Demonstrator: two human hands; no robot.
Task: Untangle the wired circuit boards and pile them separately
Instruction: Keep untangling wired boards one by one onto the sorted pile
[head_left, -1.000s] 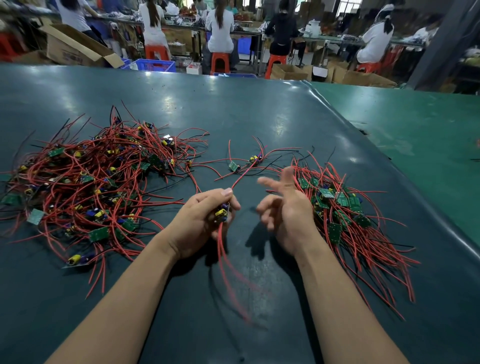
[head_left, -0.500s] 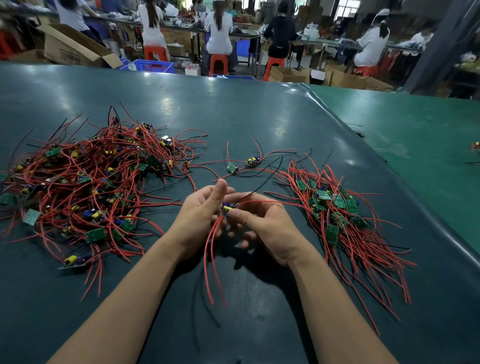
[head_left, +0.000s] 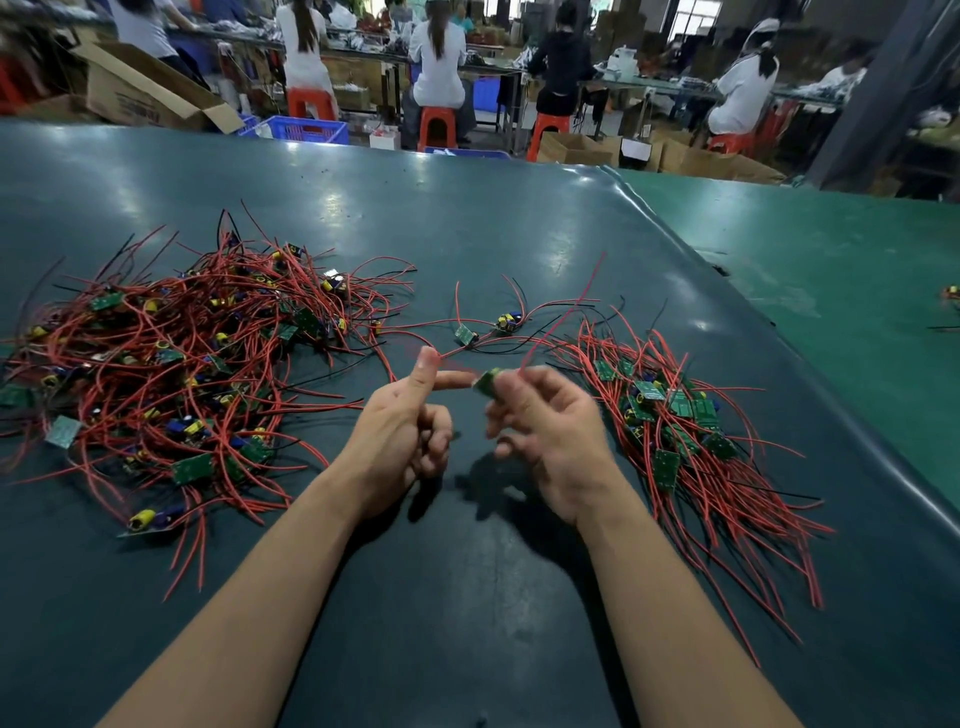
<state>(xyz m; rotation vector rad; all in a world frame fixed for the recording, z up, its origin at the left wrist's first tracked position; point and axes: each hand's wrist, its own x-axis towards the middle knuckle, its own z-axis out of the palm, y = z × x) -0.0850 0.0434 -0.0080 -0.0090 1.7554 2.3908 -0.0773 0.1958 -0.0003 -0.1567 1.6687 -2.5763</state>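
Workshop floor at 12 o'clock: people seated on orange stools (head_left: 437, 126) at benches, cardboard box (head_left: 140, 93) at 11, blue crate (head_left: 306, 129) beside it. Dark green desk (head_left: 467, 218) fills the view, with a lighter green one at 2 o'clock.

Tangled pile (head_left: 176, 364) of red-wired boards at 9 o'clock, the largest heap. Sorted pile (head_left: 685, 431) at 3 o'clock, wires running roughly parallel toward 5. Two loose boards (head_left: 485, 328) at 12 between the piles, touching neither hand.

Left hand (head_left: 402, 441): thumb up, index finger pointing toward 3 o'clock, other fingers curled, holds nothing that I can see. Right hand (head_left: 550, 436): fingertips pinch one small green board (head_left: 487, 382), motion-blurred, its red wires (head_left: 566, 312) trailing up toward 1 o'clock. Held board sits at centre above the desk, just off the left index fingertip; can't tell if they touch.
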